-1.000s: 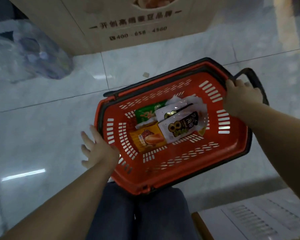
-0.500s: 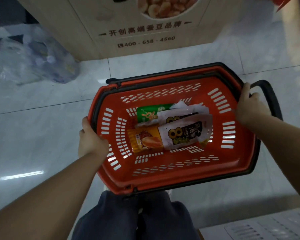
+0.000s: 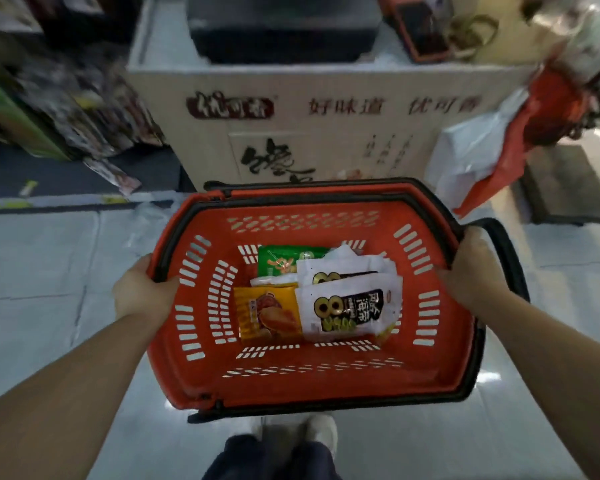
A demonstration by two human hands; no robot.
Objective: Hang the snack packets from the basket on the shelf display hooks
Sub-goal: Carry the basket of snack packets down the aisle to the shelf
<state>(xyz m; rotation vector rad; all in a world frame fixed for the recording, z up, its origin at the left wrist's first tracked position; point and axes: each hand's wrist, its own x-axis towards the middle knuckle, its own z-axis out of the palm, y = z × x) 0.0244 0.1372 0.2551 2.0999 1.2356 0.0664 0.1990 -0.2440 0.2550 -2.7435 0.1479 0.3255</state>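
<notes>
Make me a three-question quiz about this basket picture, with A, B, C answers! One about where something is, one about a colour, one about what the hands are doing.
1. Where is the green packet?
A. On the floor
B. In the basket, far side
C. In a hand

2. What colour is the basket?
A. Red
B. Blue
C. Yellow

3. What are the hands doing?
A. Both grip the basket
B. Both hang free
C. One holds a packet

Answers:
1 B, it lies inside, beyond the orange packet.
2 A, its walls are red with a black rim.
3 A, the left hand grips the left rim and the right hand the right rim.
</notes>
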